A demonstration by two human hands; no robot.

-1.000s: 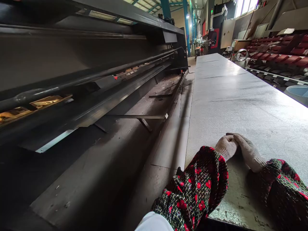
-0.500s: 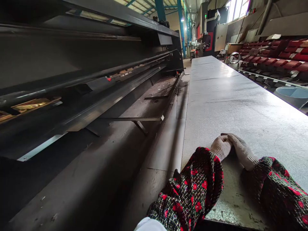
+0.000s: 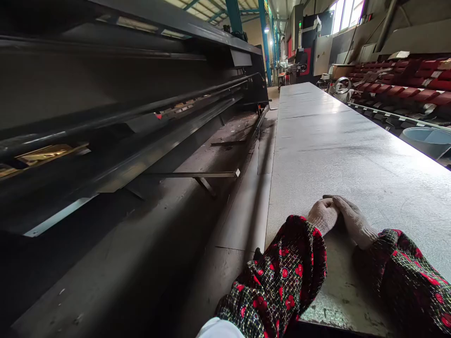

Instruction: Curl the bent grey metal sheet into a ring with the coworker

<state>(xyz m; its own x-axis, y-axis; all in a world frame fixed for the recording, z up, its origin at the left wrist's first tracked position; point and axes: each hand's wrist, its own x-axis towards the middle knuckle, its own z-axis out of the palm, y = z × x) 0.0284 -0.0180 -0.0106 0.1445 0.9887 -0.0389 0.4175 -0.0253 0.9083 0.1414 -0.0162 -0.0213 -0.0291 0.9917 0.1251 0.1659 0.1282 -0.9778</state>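
Both my hands wear white knit gloves and rest on a long galvanised steel sheet (image 3: pixel 338 141) near its close left edge. My left hand (image 3: pixel 321 216) is curled into a loose fist on the sheet, with nothing visible in it. My right hand (image 3: pixel 355 221) lies beside it with its fingers stretched flat over the left hand's fingers. Dark sleeve covers with red flowers wrap both forearms.
A long black sheet-metal machine (image 3: pixel 123 117) runs along the left, with a dark bed plate (image 3: pixel 211 188) and thin support arms between it and the sheet. Red profiled parts (image 3: pixel 405 89) are stacked at the right, with a blue tub (image 3: pixel 428 140) near them. The hall's aisle lies far ahead.
My hands have stayed where they were, one over the other. Only the view has shifted slightly between the earliest frame and now.
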